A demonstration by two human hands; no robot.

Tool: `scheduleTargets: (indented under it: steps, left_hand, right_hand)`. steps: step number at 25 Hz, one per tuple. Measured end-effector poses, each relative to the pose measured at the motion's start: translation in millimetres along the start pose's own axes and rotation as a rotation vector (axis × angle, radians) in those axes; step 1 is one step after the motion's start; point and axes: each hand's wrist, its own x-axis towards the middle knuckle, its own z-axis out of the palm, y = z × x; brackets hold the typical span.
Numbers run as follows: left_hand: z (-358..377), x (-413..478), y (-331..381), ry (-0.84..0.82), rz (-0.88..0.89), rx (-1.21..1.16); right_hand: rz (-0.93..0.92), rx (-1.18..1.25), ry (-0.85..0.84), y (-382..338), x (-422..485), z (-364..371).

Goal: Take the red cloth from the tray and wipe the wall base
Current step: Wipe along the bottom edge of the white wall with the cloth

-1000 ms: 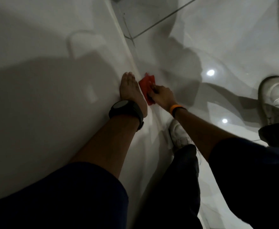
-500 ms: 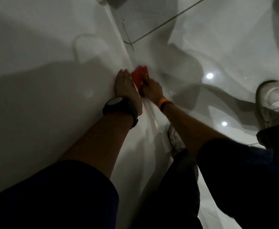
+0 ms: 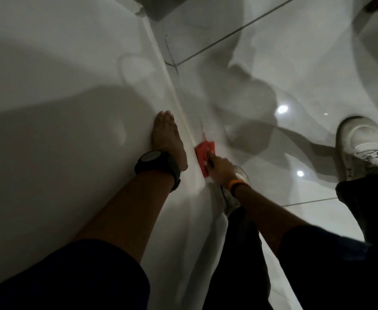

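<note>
Glossy tiled floor [image 3: 261,52] (white wall [image 3: 49,97]).

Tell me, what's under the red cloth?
The red cloth lies pressed against the wall base where it meets the shiny floor. The right hand holds it there. The strip right beneath is covered, so any dirt stays hidden.

Single head-worn wide-angle view, looking steeply down along both forearms from close above. The wall [image 3: 49,108] fills the left, the glossy floor [image 3: 295,52] the right; their junction runs diagonally through centre. Dim lighting probably obscures finer detail.
</note>
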Motion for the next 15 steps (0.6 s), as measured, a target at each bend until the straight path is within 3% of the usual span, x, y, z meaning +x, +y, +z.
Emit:
scheduleTargets:
  steps: [5,10,15]
  left_hand:
    - [10.2,-7.2,22.4,0.048,0.01,0.041]
    - [17.5,-18.2,24.5,0.194,-0.007,0.054]
    - [15.7,-69.7,1.7,0.522,-0.054,-0.246]
  right_hand:
    - [0.043,-0.134,0.026,28.6,-39.8,41.1]
    - [-0.01,-0.196,-0.012,10.4,-51.2,3.9]
    - [-0.116,-0.149,0.411,-25.0,-137.7,-104.3]
